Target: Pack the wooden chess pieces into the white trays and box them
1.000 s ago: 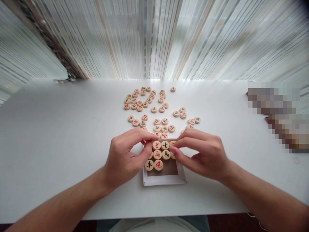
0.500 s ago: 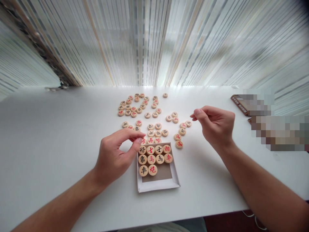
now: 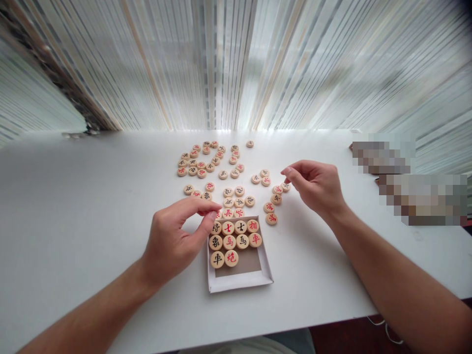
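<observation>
A shallow white box (image 3: pixel 241 281) lies before me, holding round wooden xiangqi pieces (image 3: pixel 231 258) with red or black characters. They form two full rows and a part row; brown bottom shows at the near right. My left hand (image 3: pixel 180 236) is at the box's far left corner, thumb and index finger drawn together; whatever lies between them is hidden. To the right, my right hand (image 3: pixel 315 184) hangs low with bent, closed fingers. Their tips are right above a loose piece (image 3: pixel 285 187) with a dark character; contact cannot be made out.
Many loose xiangqi pieces (image 3: pixel 201 165) are scattered on the white table (image 3: pixel 92 206) beyond the box. A short chain of them (image 3: pixel 271 219) runs along its right. Blurred-out objects (image 3: pixel 424 196) sit at the far right. Striped curtains (image 3: pixel 177 69) hang behind the table.
My right hand has shifted left, so its fingertips are now over the loose piece at the right. The left hand stays at the box corner. The view has shifted slightly.
</observation>
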Action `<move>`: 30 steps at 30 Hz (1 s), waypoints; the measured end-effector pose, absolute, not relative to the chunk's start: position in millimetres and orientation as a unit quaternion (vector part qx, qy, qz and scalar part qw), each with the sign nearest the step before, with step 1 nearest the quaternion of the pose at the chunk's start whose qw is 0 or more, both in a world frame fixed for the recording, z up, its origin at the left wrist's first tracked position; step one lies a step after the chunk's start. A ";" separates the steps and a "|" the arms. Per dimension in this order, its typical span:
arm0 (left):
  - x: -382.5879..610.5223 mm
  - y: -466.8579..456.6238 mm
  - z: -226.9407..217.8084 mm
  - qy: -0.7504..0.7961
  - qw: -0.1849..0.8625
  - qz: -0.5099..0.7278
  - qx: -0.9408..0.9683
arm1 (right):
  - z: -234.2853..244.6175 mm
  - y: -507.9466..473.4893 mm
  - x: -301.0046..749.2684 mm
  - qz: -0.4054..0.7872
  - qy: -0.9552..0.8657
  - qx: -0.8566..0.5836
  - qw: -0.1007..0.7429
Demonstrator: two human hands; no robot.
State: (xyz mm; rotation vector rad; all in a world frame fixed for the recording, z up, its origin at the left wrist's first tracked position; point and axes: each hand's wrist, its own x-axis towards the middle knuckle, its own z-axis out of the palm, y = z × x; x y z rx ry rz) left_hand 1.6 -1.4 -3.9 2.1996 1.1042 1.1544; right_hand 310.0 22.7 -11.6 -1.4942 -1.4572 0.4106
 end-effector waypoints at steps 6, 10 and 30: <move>1.6 -1.9 -4.5 0.387 0.211 0.415 0.796 | -14.9 26.1 313.2 0.164 -0.597 -0.627 0.473; 0.5 -2.2 -4.3 0.386 0.213 0.417 0.795 | -17.1 24.5 311.2 0.161 -0.612 -0.626 0.457; 2.0 -0.5 -2.6 0.389 0.207 0.421 0.793 | -19.1 21.2 308.2 0.143 -0.644 -0.626 0.416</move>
